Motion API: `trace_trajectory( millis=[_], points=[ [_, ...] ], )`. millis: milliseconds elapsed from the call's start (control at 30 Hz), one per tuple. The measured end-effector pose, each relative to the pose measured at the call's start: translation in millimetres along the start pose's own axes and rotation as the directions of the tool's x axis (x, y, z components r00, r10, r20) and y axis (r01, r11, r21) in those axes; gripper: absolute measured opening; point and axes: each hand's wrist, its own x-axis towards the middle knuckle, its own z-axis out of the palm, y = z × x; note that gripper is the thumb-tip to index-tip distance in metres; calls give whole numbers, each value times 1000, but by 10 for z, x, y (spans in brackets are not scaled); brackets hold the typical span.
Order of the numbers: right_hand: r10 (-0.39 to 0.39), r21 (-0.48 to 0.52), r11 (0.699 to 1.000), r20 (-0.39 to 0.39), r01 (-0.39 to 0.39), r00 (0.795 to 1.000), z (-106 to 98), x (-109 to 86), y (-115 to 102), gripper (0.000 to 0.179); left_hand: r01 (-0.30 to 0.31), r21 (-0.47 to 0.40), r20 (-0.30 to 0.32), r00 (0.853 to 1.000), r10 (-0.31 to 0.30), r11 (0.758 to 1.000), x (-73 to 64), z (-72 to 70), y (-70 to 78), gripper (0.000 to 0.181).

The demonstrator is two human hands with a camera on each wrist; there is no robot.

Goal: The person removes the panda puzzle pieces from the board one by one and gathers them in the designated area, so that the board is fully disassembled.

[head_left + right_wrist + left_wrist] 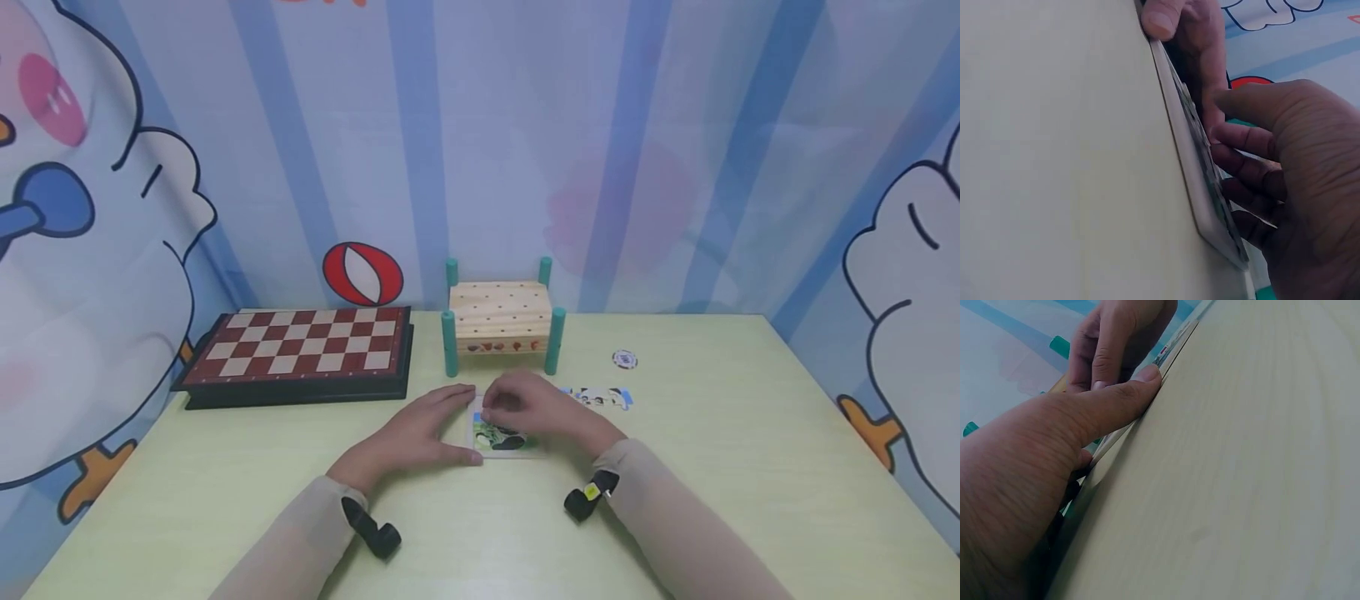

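Note:
A thin jigsaw board [512, 456] with a light border and a partly covered black-and-white animal picture lies on the table. My left hand [416, 433] rests against its left side, thumb at the near corner and fingers reaching toward the far corner. In the left wrist view, the thumb [1119, 403] presses along the board's edge. Over the board my right hand [532, 408] bends its fingers down; in the right wrist view the fingertips [1225, 156] touch the pieces on its surface. Whether a piece is pinched there is hidden. Loose picture pieces [603, 397] lie beyond the right wrist.
Back left on the table [465, 533] lies a chessboard case [311, 346]. Behind the hands stands a small wooden pegboard stand [501, 304] with green legs. A round chip [624, 359] sits to its right. A printed curtain [510, 150] hangs behind.

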Motion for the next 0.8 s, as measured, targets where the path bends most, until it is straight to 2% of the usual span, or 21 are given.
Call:
trace_trajectory(
  millis=[133,267,500,800],
  points=[
    [65,-29,998,35,-64,997,60,-20,-16,28,2,1,3,1000,-2,1000,-2,-1,-4,102],
    [107,-53,993,34,-105,994,83,-32,-21,34,7,1,8,1000,-7,1000,-4,7,-10,102],
    [145,-58,988,37,-143,989,74,-28,-36,31,6,4,3,1000,-6,1000,-6,0,-5,102],
    [152,-50,987,40,-150,988,70,-28,-54,29,2,1,2,1000,-2,1000,-3,-1,-2,102]
  ],
)
